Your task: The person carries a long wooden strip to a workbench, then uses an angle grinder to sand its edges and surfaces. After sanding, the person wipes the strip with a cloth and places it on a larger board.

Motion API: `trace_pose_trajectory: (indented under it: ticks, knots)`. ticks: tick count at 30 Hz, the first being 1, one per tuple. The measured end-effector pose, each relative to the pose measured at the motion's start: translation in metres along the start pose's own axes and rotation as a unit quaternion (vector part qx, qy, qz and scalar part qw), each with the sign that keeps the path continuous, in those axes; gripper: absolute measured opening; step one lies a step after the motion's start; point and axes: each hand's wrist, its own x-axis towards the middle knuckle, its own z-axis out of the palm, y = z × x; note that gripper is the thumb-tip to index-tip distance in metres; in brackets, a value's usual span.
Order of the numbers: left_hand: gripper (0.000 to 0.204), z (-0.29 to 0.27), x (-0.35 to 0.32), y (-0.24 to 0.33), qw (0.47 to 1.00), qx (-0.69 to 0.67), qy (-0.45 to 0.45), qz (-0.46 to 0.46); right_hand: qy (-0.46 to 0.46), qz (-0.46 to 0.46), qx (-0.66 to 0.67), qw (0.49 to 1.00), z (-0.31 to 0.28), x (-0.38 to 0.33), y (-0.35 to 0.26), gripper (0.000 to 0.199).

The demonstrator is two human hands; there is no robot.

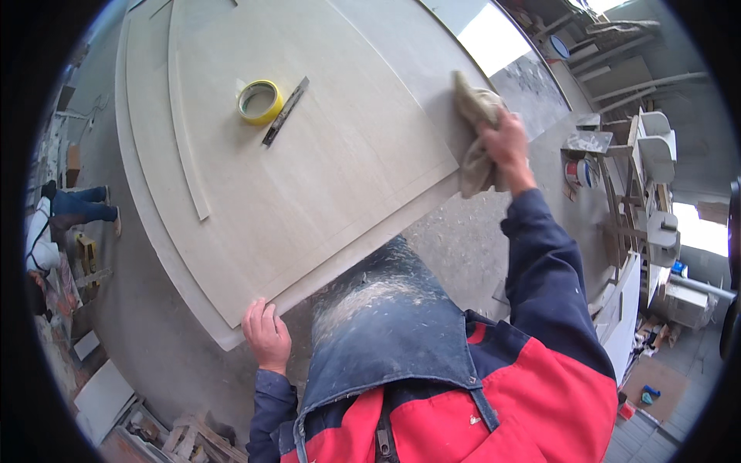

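A large pale board (324,154) lies on a wider light panel (421,58) in front of me. At the panel's right side, my right hand (505,147) grips a beige cloth (478,166), which bunches up over the edge. My left hand (266,333) rests at the near left corner of the boards, its fingers over the edge and apart, holding nothing. On the board lie a yellow-edged roll of tape (260,103) and, beside it, a dark utility knife (285,113). A long narrow strip (184,123) runs along the board's left part.
At far left another person (58,231) bends near a yellow tool (86,248). A white and red bucket (579,174) stands on the floor to the right, beside a wooden rack (633,177). Scrap pieces (197,440) lie at lower left.
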Motion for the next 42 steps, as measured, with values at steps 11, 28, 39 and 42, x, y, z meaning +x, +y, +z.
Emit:
trace_pose_trajectory:
  ticks: [11, 28, 39, 42]
  knots:
    - [0.029, 0.005, 0.004, 0.007, 0.998, -0.042, 0.028, -0.037, -0.278, -0.011, 0.53, 0.801, -0.172, -0.025, -0.089, 0.046]
    - [0.021, -0.02, -0.049, -0.01, 0.965, -0.126, 0.186, -0.136, -0.305, -0.37, 0.12, 0.869, 0.029, -0.246, -0.369, 0.054]
    - [0.024, -0.059, -0.213, -0.055, 0.871, -0.015, 0.272, -0.408, -0.61, -0.365, 0.322, 0.625, 0.045, -0.394, -0.553, 0.053]
    - [0.031, -0.064, -0.216, -0.058, 0.868, -0.008, 0.32, -0.38, -0.592, -0.393, 0.436, 0.552, 0.006, -0.395, -0.554, 0.057]
